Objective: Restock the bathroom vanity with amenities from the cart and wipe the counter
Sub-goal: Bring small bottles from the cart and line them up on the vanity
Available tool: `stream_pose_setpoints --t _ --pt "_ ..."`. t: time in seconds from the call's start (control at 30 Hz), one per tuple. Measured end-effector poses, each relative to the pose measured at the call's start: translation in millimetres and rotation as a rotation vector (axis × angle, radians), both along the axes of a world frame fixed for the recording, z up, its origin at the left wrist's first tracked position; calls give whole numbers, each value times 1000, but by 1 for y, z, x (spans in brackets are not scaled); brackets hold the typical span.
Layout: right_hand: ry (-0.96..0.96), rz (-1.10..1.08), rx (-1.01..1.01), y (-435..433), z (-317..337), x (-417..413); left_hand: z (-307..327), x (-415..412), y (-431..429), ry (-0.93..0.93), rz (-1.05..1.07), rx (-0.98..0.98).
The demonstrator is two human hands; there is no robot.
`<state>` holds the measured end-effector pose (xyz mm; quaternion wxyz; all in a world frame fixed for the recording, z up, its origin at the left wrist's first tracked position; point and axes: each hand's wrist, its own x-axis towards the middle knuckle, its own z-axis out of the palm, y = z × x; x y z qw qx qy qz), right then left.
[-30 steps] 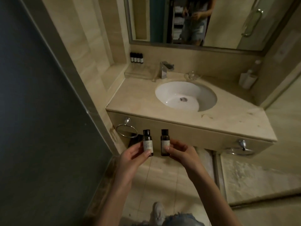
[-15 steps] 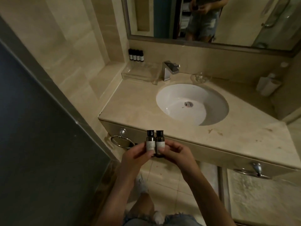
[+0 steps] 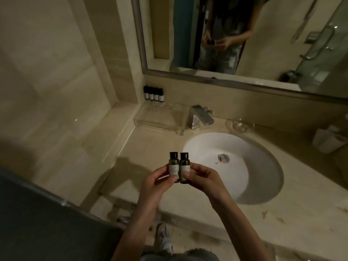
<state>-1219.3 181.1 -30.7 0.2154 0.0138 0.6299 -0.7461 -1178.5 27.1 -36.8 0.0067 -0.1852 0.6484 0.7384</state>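
Right now both hands are raised over the front part of the pale stone surface (image 3: 146,147), each pinching one small dark bottle. The left hand (image 3: 156,182) holds the left bottle (image 3: 173,166) between thumb and fingertips, and the right hand (image 3: 204,180) holds the right bottle (image 3: 185,167) the same way, its thumb lying across the lower part of the pale label. The two bottles stand upright, side by side and touching, dark caps on top, in the air just to the left of the white oval sink (image 3: 263,178). A round metal drain (image 3: 223,158) sits in the bottom of the sink. At the back of the surface a square chrome tap (image 3: 200,116) rises behind the sink, with a clear tray (image 3: 160,117) just to its left and a small glass dish (image 3: 240,125) to its right. Behind the tray, against the wall in the back left corner, four matching bottles (image 3: 153,94) stand in a tight row. A white object (image 3: 327,141) sits at the far right edge of the surface; what it is I cannot tell. A framed mirror (image 3: 273,53) above reflects the person's torso and both hands. Below the front edge of the surface, one light shoe (image 3: 163,238) shows on the tiled floor.
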Motion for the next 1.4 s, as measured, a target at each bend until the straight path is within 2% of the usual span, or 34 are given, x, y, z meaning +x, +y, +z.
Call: stream_pose_setpoints --t 0.17,0.43,0.93,1.1,1.4 --pt "38 12 -1 -39 4 -88 -1 -87 -45 65 -57 3" --pt "9 -11 37 -73 0 -206 -14 -210 -77 6 -45 51" --pt "-154 77 95 -139 -64 -345 -65 -328 -129 -40 88 69" --pt "-200 57 76 -161 -83 -369 -86 -354 -146 -35 139 -29" --pt "-124 20 74 -190 -102 -407 -117 -394 -157 -17 239 -269"
